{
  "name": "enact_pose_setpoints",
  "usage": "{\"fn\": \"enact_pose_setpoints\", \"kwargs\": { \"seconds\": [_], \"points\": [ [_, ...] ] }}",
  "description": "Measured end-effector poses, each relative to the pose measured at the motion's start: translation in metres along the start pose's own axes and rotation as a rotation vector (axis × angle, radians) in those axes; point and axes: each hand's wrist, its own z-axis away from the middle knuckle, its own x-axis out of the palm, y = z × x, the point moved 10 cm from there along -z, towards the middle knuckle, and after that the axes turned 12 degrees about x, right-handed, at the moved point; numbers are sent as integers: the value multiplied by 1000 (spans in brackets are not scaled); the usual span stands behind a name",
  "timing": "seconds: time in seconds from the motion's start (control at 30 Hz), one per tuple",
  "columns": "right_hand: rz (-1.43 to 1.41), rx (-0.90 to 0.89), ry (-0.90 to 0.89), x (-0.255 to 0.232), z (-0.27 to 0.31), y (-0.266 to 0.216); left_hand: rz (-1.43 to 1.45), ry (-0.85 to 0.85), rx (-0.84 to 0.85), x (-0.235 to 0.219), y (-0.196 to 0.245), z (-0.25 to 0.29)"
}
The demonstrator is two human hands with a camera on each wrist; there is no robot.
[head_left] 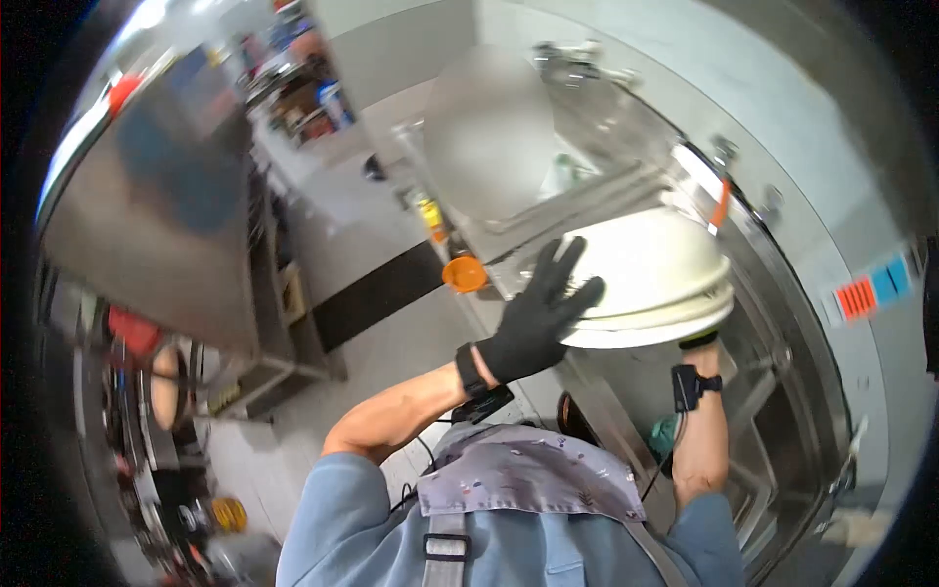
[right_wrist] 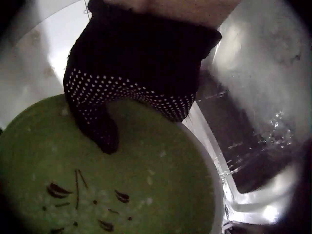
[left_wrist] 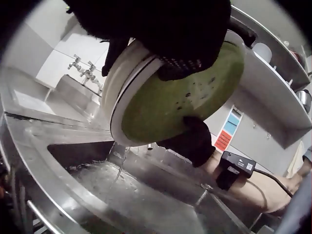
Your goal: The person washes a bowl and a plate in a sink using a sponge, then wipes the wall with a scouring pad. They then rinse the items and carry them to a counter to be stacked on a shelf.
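A stack of large white bowls (head_left: 650, 259) is held tilted over the metal sink. Inside the outermost one is a green face (left_wrist: 165, 109) with dark and pale flower marks. My left hand (head_left: 538, 323), in a black dotted glove, grips the stack's near left rim. Its fingers spread over the white outside in the head view. On the opposite side, my right hand (right_wrist: 131, 73), gloved alike, holds the rim with its thumb bent over the green inside. Most of this hand hides behind the bowls in the head view, leaving a bit of glove (head_left: 699, 339).
A thin stream of water (left_wrist: 119, 170) falls into the sink basin (left_wrist: 92, 190). Taps (head_left: 577, 64) line the wall behind. An orange cup (head_left: 465, 275) stands at the counter's left edge. Further left is a metal worktable (head_left: 186, 196).
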Motion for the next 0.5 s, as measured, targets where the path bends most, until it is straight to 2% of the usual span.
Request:
{"fn": "enact_pose_setpoints", "kwargs": {
  "seconds": [0.17, 0.3, 0.37, 0.5],
  "points": [
    [-19, 119, -163, 85, -7, 22, -74, 41, -69, -61, -17, 48],
    [-7, 221, -267, 153, -6, 48, -142, 136, -163, -132, -23, 83],
    [-4, 276, -336, 208, -1, 68, -257, 209, -153, -187, -20, 110],
    [-15, 379, -507, 327, 14, 116, -379, 261, -265, -272, -21, 175]
  ]
}}
